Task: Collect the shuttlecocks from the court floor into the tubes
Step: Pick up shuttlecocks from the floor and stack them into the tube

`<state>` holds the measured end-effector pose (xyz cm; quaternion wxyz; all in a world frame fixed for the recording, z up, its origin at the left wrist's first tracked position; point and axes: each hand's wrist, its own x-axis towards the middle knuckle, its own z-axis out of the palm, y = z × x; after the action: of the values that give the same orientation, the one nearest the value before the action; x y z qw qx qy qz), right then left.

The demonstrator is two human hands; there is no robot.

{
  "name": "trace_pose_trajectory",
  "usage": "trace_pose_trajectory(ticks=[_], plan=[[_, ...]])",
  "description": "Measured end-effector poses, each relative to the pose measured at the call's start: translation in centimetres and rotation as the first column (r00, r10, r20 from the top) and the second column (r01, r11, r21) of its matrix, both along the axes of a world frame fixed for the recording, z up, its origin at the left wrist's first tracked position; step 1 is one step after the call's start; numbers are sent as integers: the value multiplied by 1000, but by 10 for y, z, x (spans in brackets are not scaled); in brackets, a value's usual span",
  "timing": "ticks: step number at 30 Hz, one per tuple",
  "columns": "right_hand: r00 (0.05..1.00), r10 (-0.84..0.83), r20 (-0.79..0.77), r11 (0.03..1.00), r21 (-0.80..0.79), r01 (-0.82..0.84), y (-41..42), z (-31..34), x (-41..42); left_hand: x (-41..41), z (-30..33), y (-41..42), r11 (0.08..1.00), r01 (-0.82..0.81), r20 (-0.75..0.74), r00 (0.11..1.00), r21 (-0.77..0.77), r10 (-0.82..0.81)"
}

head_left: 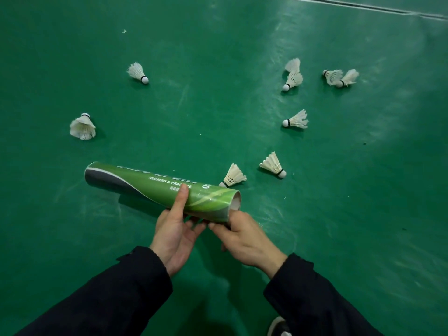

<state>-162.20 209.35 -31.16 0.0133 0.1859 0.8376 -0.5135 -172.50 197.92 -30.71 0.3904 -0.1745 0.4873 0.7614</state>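
While white feathered shuttlecocks (295,120) lie scattered on the green court floor (218,69), the left hand (174,235) grips the green cardboard tube (155,185) level. The right hand (244,238) pinches its open end's rim, seemingly steadying the mouth for loading.

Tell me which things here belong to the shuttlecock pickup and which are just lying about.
Part of the job:
- green tube, held off the floor by left hand and right hand
- nine white shuttlecocks on the floor, the nearest beside the tube's open end

Just there:
- court line
- shoe
- small debris speck
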Motion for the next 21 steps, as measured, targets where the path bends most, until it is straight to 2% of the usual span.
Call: trace_pose_trajectory(ticks=[2,4,5,6,7,8,9,11,13,14,15,17,18,19,21], plan=[[995,33,-98,975,-215,-54,5,1,-5,-8,-2,-4,1000,-24,23,999,-12,25],[959,-175,-225,912,-405,71,15,1,-9,-19,-2,-10,997,-74,68,995,-3,74],[920,-304,-247,889,-420,181,24,-4,-14,-24,-2,-14,995,-97,83,992,5,96],[885,-402,-237,882,-361,304,35,-12,-21,-28,-1,-17,994,-111,89,990,12,110],[867,-457,-198,881,-235,410,48,-24,-29,-31,0,-20,993,-116,91,989,21,114],[881,-455,-128,891,-75,448,60,-34,-38,-32,2,-22,993,-115,91,990,35,111],[908,-417,-34,907,50,418,70,-45,-47,-33,4,-23,993,-108,91,991,55,103],[931,-340,133,939,110,327,76,-66,-61,-32,8,-24,992,-76,82,994,97,68],[929,-332,164,939,147,309,71,-77,-62,-31,9,-24,991,-58,70,996,119,49],[921,-372,113,924,138,356,66,-77,-59,-32,9,-24,991,-69,68,996,116,61],[899,-436,34,899,65,433,60,-74,-53,-33,8,-25,990,-93,65,994,104,87],[772,-613,-172,788,-205,580,47,-54,-33,-35,5,-26,986,-157,55,987,49,154],[691,-663,-287,748,-298,593,41,-41,-22,-35,2,-26,983,-180,43,983,18,180],[646,-652,-396,758,-324,567,33,-27,-12,-36,-1,-25,981,-192,31,981,-4,192],[683,-497,-536,859,-188,477,16,-5,1,-35,-4,-23,983,-183,20,983,-13,183]])
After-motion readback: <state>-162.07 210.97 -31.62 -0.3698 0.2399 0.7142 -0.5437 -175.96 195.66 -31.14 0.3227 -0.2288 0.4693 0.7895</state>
